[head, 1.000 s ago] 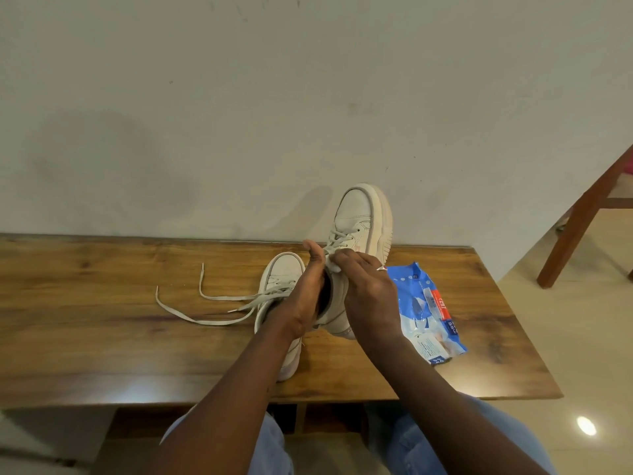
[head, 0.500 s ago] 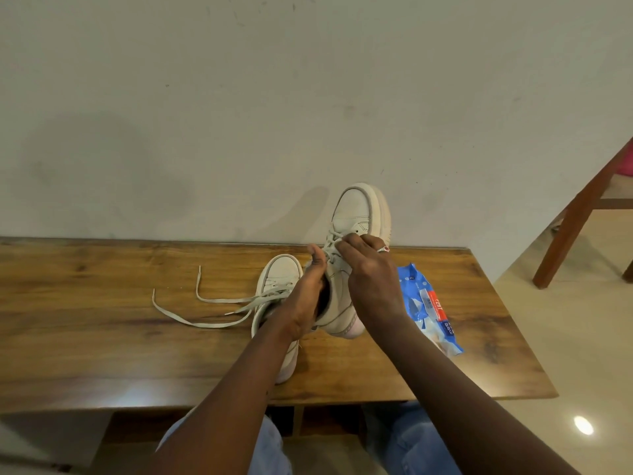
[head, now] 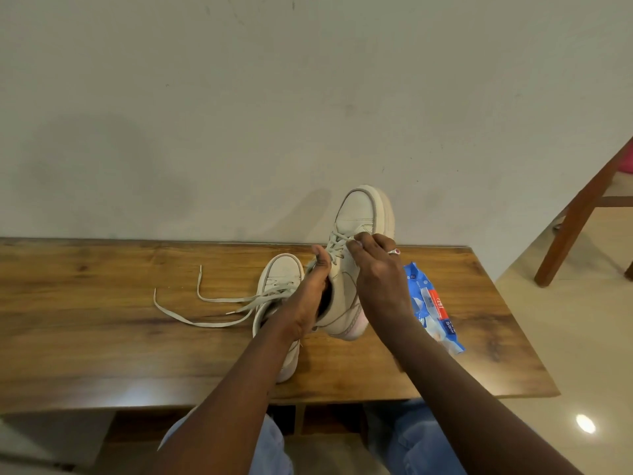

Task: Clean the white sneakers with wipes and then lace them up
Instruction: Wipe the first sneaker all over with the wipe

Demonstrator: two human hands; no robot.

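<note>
Fingers (head: 363, 242) of the right hand (head: 378, 279) are found curled and pinched on the lace (head: 333, 242) of the raised sneaker (head: 358, 214), at the crossings just below its toe cap. The left hand (head: 306, 301) is noted gripping the same sneaker at the collar. Its thumb is pressed against the tongue side, and its other fingers are hidden inside the opening, so their lie cannot be told. The raised sneaker is held toe-up, heel low over the surface (head: 102, 337); contact there cannot be confirmed.

The second sneaker (head: 281, 272) is laid flat just left of the raised sneaker, with its loose lace (head: 205, 322) trailed further left. A blue wipes pack (head: 433, 303) is laid just right of the raised sneaker.

Lacing of the raised sneaker is judged to be the step in hand; no wipe is seen in either hand. Each crossing should be drawn snug from the toe end towards the collar, with the lace kept flat and untwisted. The collar grip should be held firm so that the pull is not absorbed by the shoe. Both lace ends should be checked for equal length before the top eyelets are threaded.
</note>
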